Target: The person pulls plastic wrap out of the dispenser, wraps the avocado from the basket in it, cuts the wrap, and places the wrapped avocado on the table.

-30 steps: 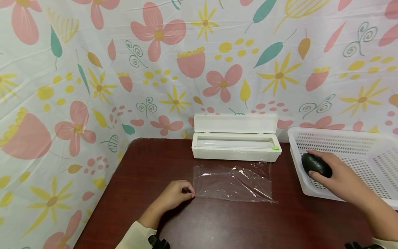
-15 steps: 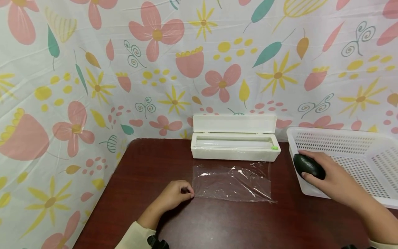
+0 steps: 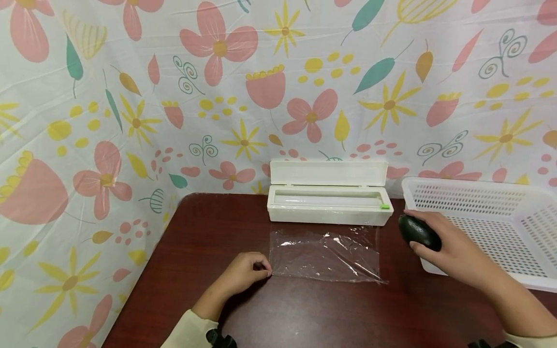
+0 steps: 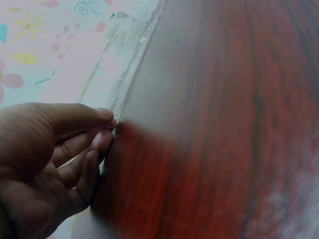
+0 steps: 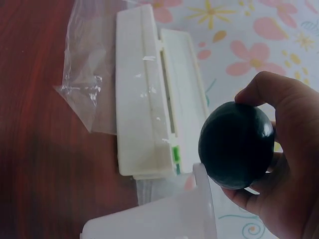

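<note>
In the centre of the head view, a sheet of thin, clear plastic film [image 3: 324,256] is hard to make out; only creases and bright glints give it away against the glossy, dark red-brown wood-grain table [image 3: 196,232]. Its near left corner is pinched between the thumb and forefinger of the left hand [image 3: 245,273], the other fingers loosely bent; the left wrist view shows this grip, though the film there blurs into the background.

Right of centre, the right hand [image 3: 452,246] curves around a smooth, shiny, dark green oval object [image 3: 419,233], thumb on one side and fingers on the other. From above, the hand hides the oval's right end. The oval overlaps the left wall of a white, rectangular, perforated plastic basket [image 3: 474,186]; whether they touch cannot be told. The basket is cut off by the frame's right edge and partly covered by the right forearm.

Behind the film sits a long off-white box [image 3: 328,215], its hinged lid [image 3: 328,173] raised, with a pale roll [image 3: 326,200] inside and a small bright green tab [image 3: 385,207] at right. Creased white cloth [image 3: 152,121] printed with pastel flowers fills the background.
</note>
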A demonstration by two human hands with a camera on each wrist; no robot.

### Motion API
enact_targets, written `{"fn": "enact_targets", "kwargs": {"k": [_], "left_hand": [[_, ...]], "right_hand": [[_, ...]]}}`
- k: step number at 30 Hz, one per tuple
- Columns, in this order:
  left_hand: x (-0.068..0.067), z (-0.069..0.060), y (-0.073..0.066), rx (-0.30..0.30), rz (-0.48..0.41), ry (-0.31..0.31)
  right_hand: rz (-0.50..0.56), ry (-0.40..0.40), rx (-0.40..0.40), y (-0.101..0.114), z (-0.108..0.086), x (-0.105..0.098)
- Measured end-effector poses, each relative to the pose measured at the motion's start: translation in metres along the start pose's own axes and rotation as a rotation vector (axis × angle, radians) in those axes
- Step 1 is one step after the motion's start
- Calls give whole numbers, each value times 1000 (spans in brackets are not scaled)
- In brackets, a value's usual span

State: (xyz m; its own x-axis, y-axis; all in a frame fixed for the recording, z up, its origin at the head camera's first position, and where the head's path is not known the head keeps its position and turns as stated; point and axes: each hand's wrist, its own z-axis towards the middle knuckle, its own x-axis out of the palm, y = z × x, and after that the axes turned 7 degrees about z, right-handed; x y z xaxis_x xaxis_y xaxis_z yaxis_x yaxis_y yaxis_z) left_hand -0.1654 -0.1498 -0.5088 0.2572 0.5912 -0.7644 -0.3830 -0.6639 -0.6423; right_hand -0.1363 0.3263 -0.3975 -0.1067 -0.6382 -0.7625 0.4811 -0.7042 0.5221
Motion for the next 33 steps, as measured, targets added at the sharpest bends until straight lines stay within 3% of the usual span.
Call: {"fn": "enact_targets", "kwargs": {"k": [22, 27, 33], "left_hand": [[-1, -1, -1, -11, -12, 4], [-1, 0, -1, -8, -5, 3], [-1, 0, -1, -12, 4, 3]], "right_hand": [[-47, 47, -50, 18, 14, 36], [-29, 45, -91, 19, 15, 46], [9, 80, -73, 19, 18, 60]]}}
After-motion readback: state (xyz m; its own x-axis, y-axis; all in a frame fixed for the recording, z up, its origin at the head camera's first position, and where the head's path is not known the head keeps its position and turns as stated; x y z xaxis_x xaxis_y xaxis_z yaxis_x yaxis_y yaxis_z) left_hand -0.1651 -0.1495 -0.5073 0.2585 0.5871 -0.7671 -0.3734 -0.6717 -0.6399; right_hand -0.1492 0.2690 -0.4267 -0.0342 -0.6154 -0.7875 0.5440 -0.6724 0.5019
